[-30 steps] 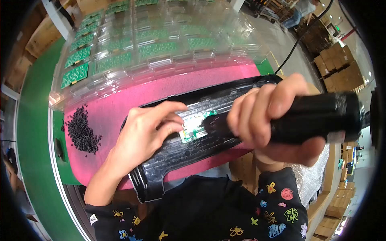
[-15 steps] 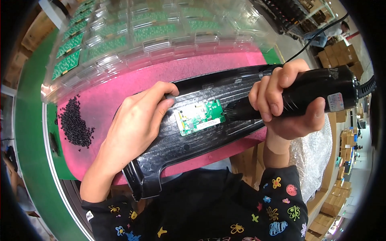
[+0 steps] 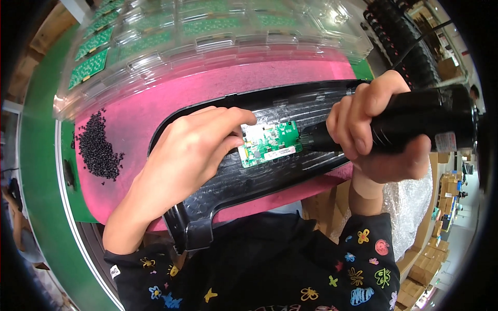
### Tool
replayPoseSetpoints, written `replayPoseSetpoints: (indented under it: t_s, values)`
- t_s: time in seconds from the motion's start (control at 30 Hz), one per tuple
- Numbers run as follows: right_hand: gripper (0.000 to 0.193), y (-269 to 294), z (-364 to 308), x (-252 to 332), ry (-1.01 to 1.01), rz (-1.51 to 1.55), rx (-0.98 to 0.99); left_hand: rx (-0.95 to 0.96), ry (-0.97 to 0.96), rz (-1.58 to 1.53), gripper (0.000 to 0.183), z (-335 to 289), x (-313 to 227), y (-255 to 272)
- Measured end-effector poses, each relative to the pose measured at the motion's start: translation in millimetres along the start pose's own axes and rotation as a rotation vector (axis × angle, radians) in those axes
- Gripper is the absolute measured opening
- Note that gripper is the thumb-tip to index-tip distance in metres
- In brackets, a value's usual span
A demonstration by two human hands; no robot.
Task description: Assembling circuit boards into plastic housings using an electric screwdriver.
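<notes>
A black electric screwdriver [image 3: 420, 122] lies across my right hand [image 3: 378, 124], fingers wrapped round its body. Its dark nose points left, ending at the right edge of a green circuit board [image 3: 272, 145]. The board sits inside a long black plastic housing [image 3: 249, 192], slightly tilted. My left hand [image 3: 194, 150] reaches over the housing's left part, thumb and forefinger bent close together at the board's upper left corner. Whatever is between those fingertips is too small or hidden to make out.
A heap of small black screws [image 3: 98, 147] lies left on the pink mat [image 3: 207, 85]. Clear plastic trays [image 3: 202, 46] with green boards are stacked at the back. Bubble wrap [image 3: 412, 207] and cardboard boxes [image 3: 425, 264] are on the right. A cable runs at upper right.
The board and both hands appear slightly further right in the picture. My left fingers have come closer to the board's corner; the screwdriver nose stays at its right edge.
</notes>
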State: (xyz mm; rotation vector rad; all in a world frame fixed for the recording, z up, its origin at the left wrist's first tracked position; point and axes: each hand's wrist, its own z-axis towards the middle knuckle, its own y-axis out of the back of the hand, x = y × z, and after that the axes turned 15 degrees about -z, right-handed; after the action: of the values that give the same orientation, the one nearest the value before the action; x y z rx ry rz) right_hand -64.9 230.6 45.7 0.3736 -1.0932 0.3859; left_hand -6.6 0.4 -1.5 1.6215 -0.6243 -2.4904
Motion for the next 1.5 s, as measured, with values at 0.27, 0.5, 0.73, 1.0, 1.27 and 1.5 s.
replayPoseSetpoints:
  t_s: [0.27,0.5,0.73,1.0,1.27,1.5]
  values:
    - [0.046,-14,12,22,0.256,0.304,0.074,0.026,-0.136,-0.126,0.031,2,-5,2]
    - [0.049,-27,18,18,0.320,0.247,0.108,0.011,-0.216,-0.122,0.035,5,-6,10]
    - [0.056,-36,14,2,0.179,0.238,0.305,0.007,-0.203,0.054,0.059,4,6,16]
    - [0.059,-56,3,14,-0.049,0.100,0.119,-0.275,-0.207,0.120,0.043,5,26,32]
    - [0.062,-67,12,1,0.097,0.156,0.288,-0.458,-0.200,-0.282,0.028,8,20,36]
    - [0.068,-70,10,22,-0.161,-0.080,0.167,-0.258,-0.119,-0.074,0.026,8,21,33]
